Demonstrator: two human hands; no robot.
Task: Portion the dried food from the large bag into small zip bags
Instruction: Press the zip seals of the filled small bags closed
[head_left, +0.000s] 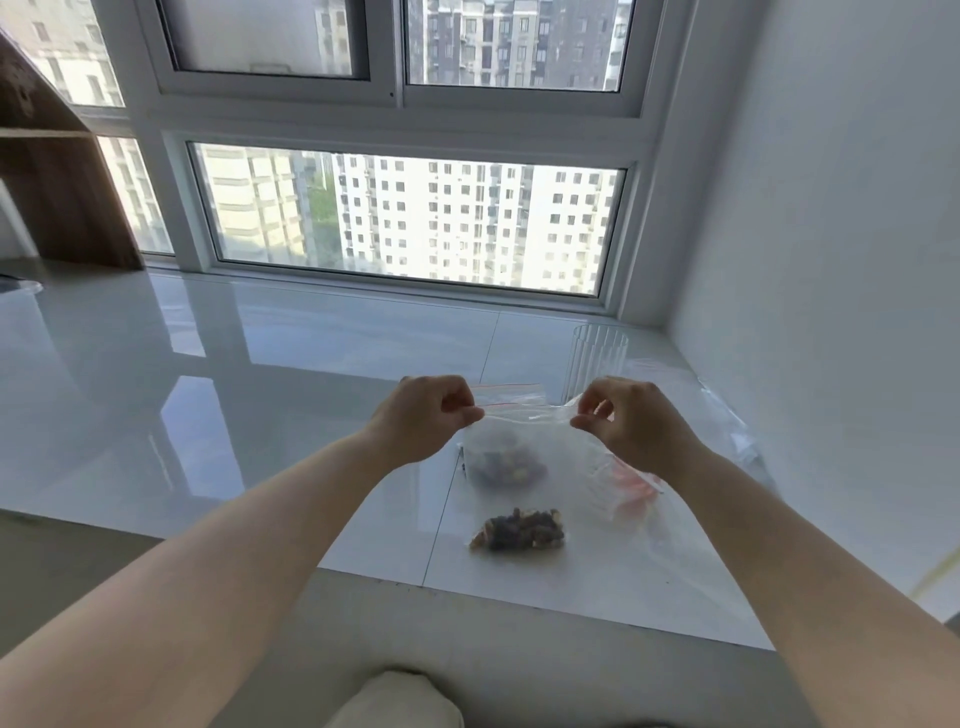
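Together, left hand and right hand pinch zip bag.

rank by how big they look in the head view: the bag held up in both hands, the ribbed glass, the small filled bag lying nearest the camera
1. The held bag, pinched at its top by the left hand and right hand, clearly largest.
2 and 3. The ribbed glass and the small filled bag look alike; the glass is farther off, so unranked.

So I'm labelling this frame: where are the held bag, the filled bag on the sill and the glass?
held bag (524, 441): head view, its clear front.
filled bag (519, 530): head view, the dried food inside.
glass (597, 364): head view, its ribbed wall.
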